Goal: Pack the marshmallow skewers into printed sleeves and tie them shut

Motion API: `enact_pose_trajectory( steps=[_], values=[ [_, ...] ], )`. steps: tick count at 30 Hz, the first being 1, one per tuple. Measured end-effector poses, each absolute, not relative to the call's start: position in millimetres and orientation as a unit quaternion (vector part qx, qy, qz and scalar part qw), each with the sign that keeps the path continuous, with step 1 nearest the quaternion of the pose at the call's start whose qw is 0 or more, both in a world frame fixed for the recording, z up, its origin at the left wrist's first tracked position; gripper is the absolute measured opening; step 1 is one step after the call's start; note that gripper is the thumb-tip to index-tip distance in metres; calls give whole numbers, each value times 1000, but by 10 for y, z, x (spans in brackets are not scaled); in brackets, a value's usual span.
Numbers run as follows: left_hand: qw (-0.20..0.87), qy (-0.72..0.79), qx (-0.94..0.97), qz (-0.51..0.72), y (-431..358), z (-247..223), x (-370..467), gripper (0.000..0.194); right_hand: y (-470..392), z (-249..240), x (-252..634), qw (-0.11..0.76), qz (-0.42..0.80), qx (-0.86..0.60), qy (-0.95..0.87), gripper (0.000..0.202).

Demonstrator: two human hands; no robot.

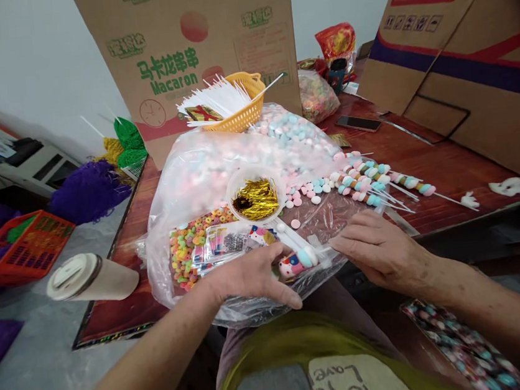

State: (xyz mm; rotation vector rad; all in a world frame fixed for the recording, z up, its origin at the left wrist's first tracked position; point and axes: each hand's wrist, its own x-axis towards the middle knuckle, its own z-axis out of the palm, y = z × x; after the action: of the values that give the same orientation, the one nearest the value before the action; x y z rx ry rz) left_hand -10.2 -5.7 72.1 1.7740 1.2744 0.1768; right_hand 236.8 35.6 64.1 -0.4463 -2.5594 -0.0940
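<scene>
My left hand [262,276] rests over the front edge of a clear plastic sheet, its thumb and forefinger apart around a small dotted wrapper [291,266] with a blue-and-white marshmallow [306,256] at its end. Nothing shows firmly gripped there. To the right, my right hand [374,248] lies with fingers stretched out, tips on the plastic near a clear strip; its thumb is mostly hidden. Behind the left hand are printed packets [223,244] and colourful ring-shaped cereal [185,253]. A bowl of gold tinsel ties [258,198] stands just beyond.
Finished marshmallow skewers [371,179] lie at the right. A large bag of pastel marshmallows [281,130] and a yellow basket of white sticks [237,119] stand behind. Cardboard boxes [202,14] wall the back. A lidded cup [105,278] lies tilted at left; a phone [357,123] is at right.
</scene>
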Motion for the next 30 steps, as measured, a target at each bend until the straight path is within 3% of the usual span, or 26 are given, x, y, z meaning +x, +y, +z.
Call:
enact_pose_trajectory(
  steps=[4, 6, 8, 12, 14, 18, 21, 26, 30],
  values=[
    [616, 390, 684, 13, 75, 782, -182, 38, 328, 694, 2386, 285, -37, -129, -949, 21],
    [632, 384, 673, -4, 50, 750, -116, 27, 320, 701, 2404, 267, -41, -132, -954, 22],
    [536, 458, 709, 19, -17, 694, -27, 25, 309, 694, 2424, 233, -28, -153, -960, 23],
    [133, 594, 792, 39, -147, 576, 100, 17, 274, 664, 2423, 178, 59, -200, -962, 22],
    [47, 590, 805, 26, -178, 534, 136, 14, 259, 656, 2392, 183, 93, -212, -956, 22],
    [105, 622, 776, 20, -183, 514, 187, 27, 260, 666, 2316, 196, 105, -216, -951, 22],
    [154, 634, 758, 19, -167, 541, 191, 36, 275, 688, 2306, 154, 98, -224, -957, 23],
    [128, 610, 782, 10, -142, 549, 184, 34, 269, 751, 2304, 71, 112, -230, -964, 23],
    [167, 608, 776, 10, -121, 479, 274, 32, 224, 741, 2169, 42, 98, -220, -970, 18]
  ],
)
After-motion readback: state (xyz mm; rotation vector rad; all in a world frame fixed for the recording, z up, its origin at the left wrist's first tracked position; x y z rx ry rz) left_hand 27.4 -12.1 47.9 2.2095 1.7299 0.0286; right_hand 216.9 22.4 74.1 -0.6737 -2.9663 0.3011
